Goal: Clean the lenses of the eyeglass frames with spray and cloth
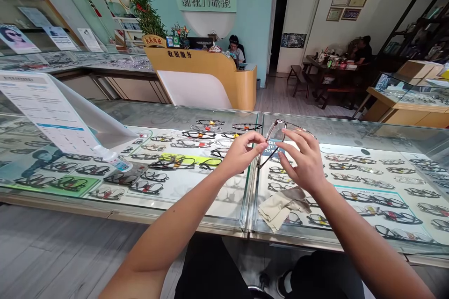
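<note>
A pair of eyeglasses (278,133) with a thin dark frame is held up over the glass counter, near the joint between two display cases. At its left end, my left hand (244,150) pinches the frame between thumb and fingers. My right hand (304,158) is in front of the other end, partly hiding it. Its fingers are stretched and apart, with the fingertips at the lens; whether they press on it I cannot tell. Below the right hand a beige cleaning cloth (280,206) lies crumpled on the glass. A small clear bottle (117,160) lies tilted further left.
Rows of eyeglasses (377,200) fill the cases under the glass top (196,200). A white printed sign (52,112) stands on the left. Beyond are a wooden cashier desk (206,67) with a seated person (235,51), and another person (363,51) at a dark table.
</note>
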Motion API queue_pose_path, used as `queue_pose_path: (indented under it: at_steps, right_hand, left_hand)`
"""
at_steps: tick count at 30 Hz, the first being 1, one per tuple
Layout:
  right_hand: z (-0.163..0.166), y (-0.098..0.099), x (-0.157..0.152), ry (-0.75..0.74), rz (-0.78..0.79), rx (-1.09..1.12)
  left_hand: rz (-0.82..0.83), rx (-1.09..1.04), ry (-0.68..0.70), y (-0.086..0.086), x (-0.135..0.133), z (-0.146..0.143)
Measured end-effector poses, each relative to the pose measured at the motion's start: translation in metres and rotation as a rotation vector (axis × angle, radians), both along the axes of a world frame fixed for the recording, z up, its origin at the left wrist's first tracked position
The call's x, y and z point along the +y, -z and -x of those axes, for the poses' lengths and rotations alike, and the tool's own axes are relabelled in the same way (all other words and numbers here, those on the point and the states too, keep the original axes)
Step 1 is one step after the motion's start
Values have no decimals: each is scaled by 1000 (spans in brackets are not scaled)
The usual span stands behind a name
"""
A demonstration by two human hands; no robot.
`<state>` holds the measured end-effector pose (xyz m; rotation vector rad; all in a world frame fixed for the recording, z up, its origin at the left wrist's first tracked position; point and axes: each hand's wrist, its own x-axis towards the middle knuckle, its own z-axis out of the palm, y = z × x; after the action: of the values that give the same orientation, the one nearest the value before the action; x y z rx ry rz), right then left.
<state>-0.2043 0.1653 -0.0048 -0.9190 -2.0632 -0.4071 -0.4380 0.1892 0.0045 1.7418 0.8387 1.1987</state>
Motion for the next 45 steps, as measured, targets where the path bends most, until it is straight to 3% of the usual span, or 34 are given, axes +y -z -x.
queue_pose_path:
  at_steps: [9,20,27,35,39,45]
  right_hand:
    - [-5,-1,5,9,3,-7]
    - [-9,-8,6,66,65,37]
    - [-12,-6,6,107,137,14]
    - [-1,-5,0,23,248,93]
    - [11,-3,-8,-104,378,192]
    - [18,0,-9,-160,406,292]
  left_hand:
    - [11,-65,-97,8,9,4]
    - [132,-260,-165,2,12,6]
    - [121,-377,-264,1,14,7]
    - [65,-203,-54,8,8,-2]
    - [-52,-105,-57,11,1,-9]
    - [-83,-81,-22,11,-6,-16]
